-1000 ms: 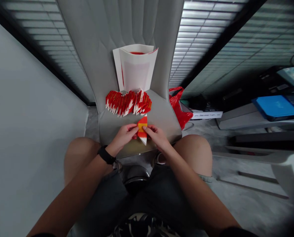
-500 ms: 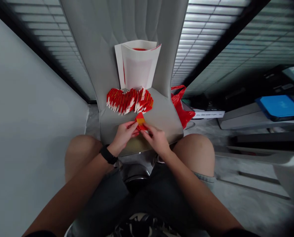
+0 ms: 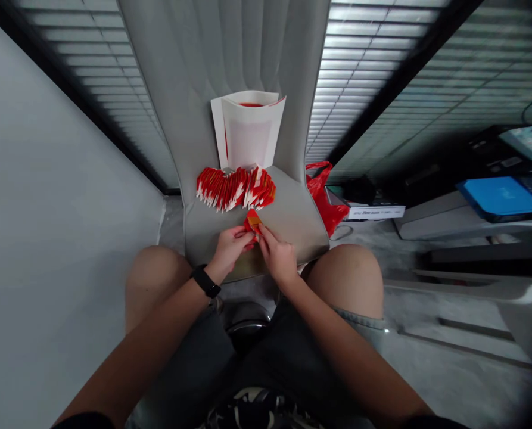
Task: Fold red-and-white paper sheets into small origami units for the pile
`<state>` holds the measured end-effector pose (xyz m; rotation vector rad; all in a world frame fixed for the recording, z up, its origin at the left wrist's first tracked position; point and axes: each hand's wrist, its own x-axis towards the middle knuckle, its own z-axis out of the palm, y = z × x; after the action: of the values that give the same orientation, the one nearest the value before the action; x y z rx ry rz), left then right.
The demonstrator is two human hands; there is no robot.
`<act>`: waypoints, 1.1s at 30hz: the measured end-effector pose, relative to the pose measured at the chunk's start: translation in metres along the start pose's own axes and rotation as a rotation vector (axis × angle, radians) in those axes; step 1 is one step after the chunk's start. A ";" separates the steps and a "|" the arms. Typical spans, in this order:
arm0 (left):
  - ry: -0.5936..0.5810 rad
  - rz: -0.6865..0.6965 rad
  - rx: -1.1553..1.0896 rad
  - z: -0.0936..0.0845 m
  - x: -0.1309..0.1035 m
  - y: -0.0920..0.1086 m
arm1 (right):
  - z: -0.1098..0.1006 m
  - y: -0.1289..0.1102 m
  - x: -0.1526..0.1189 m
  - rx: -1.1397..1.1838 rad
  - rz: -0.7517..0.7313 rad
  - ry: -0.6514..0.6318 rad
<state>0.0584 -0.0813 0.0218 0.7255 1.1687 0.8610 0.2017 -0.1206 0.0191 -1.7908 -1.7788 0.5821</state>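
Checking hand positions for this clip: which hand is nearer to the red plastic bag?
Right. The right hand holds the folded paper left of the red plastic bag; the left hand sits farther left.

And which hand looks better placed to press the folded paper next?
Probably the right hand: it reaches higher along the paper, while the left hand pinches the lower end.

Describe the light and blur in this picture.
In the head view, the blinds right of the chair glow brightest; in the head view, the lower-right corner goes dark; in the head view, lettering on the white box blurs past reading, and the folded paper between left hand and right hand looks soft.
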 end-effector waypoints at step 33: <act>-0.002 0.164 0.089 -0.007 0.012 0.010 | -0.001 0.006 0.014 0.831 0.350 -0.240</act>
<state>0.0519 -0.0651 0.0233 0.9046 1.1631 0.9491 0.2072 -0.1066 0.0166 -1.4484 -1.0714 1.4717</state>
